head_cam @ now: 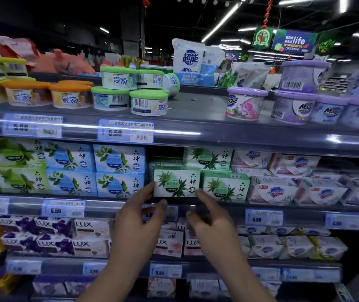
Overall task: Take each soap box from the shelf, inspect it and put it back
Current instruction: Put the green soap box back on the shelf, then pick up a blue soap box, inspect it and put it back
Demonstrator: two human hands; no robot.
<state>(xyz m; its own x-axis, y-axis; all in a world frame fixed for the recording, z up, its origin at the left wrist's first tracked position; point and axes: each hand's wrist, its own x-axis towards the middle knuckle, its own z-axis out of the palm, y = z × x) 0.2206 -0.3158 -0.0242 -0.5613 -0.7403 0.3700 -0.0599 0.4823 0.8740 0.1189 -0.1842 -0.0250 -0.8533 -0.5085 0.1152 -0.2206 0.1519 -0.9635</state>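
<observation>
**Both hands at the green soap box, neither one gripping it**

Standing by the aisle, I start at the far left. Beyond the left hand's outer side are the blue soap boxes [119,184], stacked two high and flush with the shelf edge [113,203].

The left hand [139,223] is raised to that edge with its fingers stretched out and relaxed. Its forefinger tip touches the lower left end of the green soap box [176,182], and its thumb lies just under the box's front bottom edge. It is touching the box, not gripping it.

The box stands between the two hands, just above their fingertips. It sits upright at the front of the shelf with its printed face outward, and more green boxes stand behind and above it.

The right hand [211,223] is blurred. Its forefinger reaches up to the box's lower right corner, and the other fingers look loosely bent and empty. I cannot tell whether the fingertip actually touches.

Just past that hand's outer side, a second green box [226,187] sits close against the first one. Beyond it are the pink-and-white soap packs [272,190].

My guess is that the box is thin card around a solid bar. That would make it light, stiff at the edges and a little glossy, and its broad face would dent if pinched hard. The short ends look like the safest place to take hold, one hand on each. Because the neighbouring box is so close on the right, the box should slide straight out towards the wrists rather than being twisted free.
</observation>
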